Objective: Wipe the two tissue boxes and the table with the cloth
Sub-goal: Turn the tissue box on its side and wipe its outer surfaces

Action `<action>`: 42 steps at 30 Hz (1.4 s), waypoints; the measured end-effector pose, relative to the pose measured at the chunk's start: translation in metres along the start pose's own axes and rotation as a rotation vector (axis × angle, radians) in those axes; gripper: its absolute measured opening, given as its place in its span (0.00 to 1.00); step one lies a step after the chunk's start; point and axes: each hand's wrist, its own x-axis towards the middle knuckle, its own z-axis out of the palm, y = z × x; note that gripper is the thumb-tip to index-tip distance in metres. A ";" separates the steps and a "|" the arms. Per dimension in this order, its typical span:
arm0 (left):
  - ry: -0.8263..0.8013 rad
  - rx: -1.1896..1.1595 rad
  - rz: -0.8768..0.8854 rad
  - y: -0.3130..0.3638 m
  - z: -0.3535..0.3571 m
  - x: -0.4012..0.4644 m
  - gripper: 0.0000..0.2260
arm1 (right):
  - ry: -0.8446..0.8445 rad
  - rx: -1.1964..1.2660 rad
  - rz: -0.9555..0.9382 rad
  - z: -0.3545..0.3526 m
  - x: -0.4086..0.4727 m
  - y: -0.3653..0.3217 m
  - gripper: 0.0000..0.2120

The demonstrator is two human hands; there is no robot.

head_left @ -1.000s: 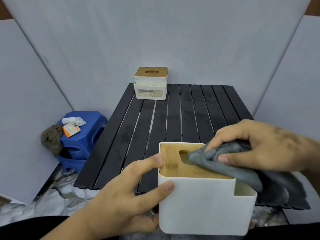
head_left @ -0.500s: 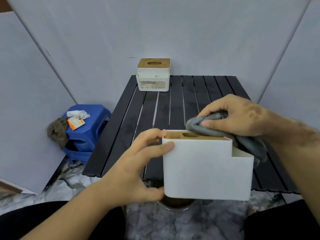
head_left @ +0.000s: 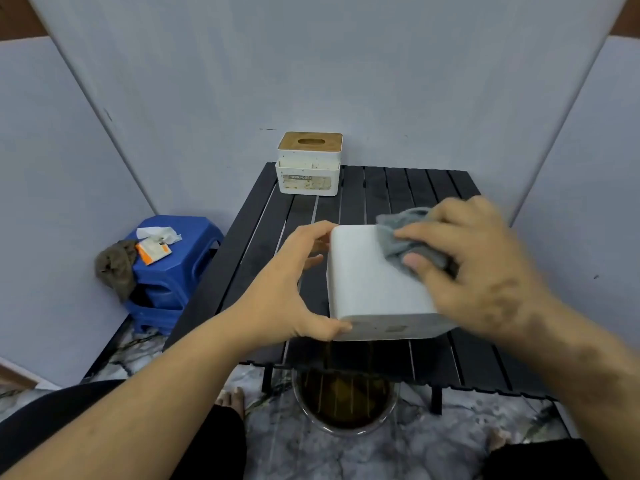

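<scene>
**Ana:** Two tissue boxes in play, and only one is getting attention. The near tissue box (head_left: 377,282) is tipped over on its side, held above the front edge of the black slatted table (head_left: 398,188), a broad white face turned up to us.

**Ben:** Look at the left hand (head_left: 294,289): thumb hooked under the near corner, fingers curled round the far left edge, clamping the box steady.

**Ana:** And the right hand (head_left: 485,268) has the grey cloth (head_left: 405,244) bunched under it, fingers curled and pinching the fabric, pressing it onto the upper right part of that white face.

**Ben:** So I'd call this the first-box step, working the side panels. I can't say which sides are already clean; nothing on the plastic gives that away.

**Ana:** Meanwhile the far tissue box (head_left: 310,166), with its wooden lid and oval slot, stands upright at the back left of the table, against the wall panel, well apart from both hands.

**Ben:** My read on the next move: sweep the cloth down across the rest of this face toward the near edge, keeping pressure even, while the left hand resists the push. Then rotate for another side.

**Ana:** Off to the left, a blue stool (head_left: 173,258) carries a brown rag and some packets, and a bowl (head_left: 346,396) of brownish liquid sits on the floor under the table's front.
</scene>
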 end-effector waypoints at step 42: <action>0.100 -0.033 -0.145 -0.009 -0.006 0.085 0.24 | 0.474 0.696 0.430 0.043 0.032 0.077 0.20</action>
